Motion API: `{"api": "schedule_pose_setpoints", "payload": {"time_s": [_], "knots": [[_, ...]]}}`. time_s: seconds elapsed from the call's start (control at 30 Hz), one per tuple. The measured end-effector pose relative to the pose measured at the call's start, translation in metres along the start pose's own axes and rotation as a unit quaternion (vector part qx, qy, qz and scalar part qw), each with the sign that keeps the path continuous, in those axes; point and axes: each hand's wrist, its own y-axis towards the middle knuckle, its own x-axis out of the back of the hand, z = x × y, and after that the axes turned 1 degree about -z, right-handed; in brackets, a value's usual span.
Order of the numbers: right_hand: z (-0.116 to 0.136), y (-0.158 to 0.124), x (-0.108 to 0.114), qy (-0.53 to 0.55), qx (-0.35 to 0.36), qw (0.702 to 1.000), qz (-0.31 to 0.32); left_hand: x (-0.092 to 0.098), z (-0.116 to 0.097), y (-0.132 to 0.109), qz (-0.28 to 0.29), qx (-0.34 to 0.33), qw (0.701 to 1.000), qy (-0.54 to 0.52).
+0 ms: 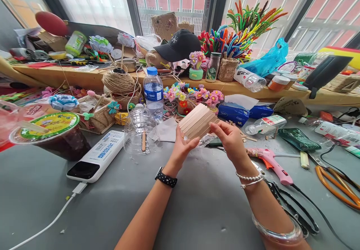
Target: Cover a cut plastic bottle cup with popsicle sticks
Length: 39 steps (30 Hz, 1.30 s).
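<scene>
A panel of pale wooden craft sticks (198, 121), lying side by side, is held up above the grey table. My left hand (181, 148) grips its lower left edge, thumb in front. At the panel's right end, the thumb and fingers of my right hand (229, 137) pinch a stick tip. Behind and left of the panel lies a clear plastic bottle piece (140, 130) with one stick on it. A pink glue gun (274, 163) rests to the right of my right hand.
A drink cup (56, 137) and a white power bank (97, 158) with a cable stand at left. A water bottle (153, 94) is behind the panel. Orange-handled scissors (337, 186) lie at right. A cluttered wooden shelf (174, 82) spans the back.
</scene>
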Motion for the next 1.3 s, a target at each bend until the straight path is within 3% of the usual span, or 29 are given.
{"api": "schedule_pose_setpoints", "payload": {"time_s": [0.43, 0.63, 0.77, 0.93, 1.07, 1.3], "knots": [[-0.002, 0.000, -0.004, 0.026, -0.023, 0.999, 0.010, -0.001, 0.001, 0.000, -0.017, 0.003, 1.000, -0.003], [-0.007, -0.001, -0.008, 0.023, -0.025, 0.999, -0.025, -0.002, 0.002, -0.001, -0.027, 0.016, 0.999, 0.011], [-0.008, 0.000, -0.008, 0.030, -0.021, 0.999, -0.035, 0.002, 0.004, 0.002, -0.002, 0.030, 0.999, 0.012], [-0.007, 0.002, -0.007, 0.055, -0.022, 0.996, -0.069, 0.006, 0.011, 0.007, 0.031, 0.067, 0.995, -0.062], [-0.007, 0.001, -0.008, 0.050, -0.016, 0.995, -0.090, 0.008, 0.016, 0.007, 0.040, 0.070, 0.996, -0.040], [-0.007, 0.000, -0.008, 0.051, -0.016, 0.995, -0.079, 0.008, 0.017, 0.007, 0.007, 0.077, 0.997, -0.006]]}}
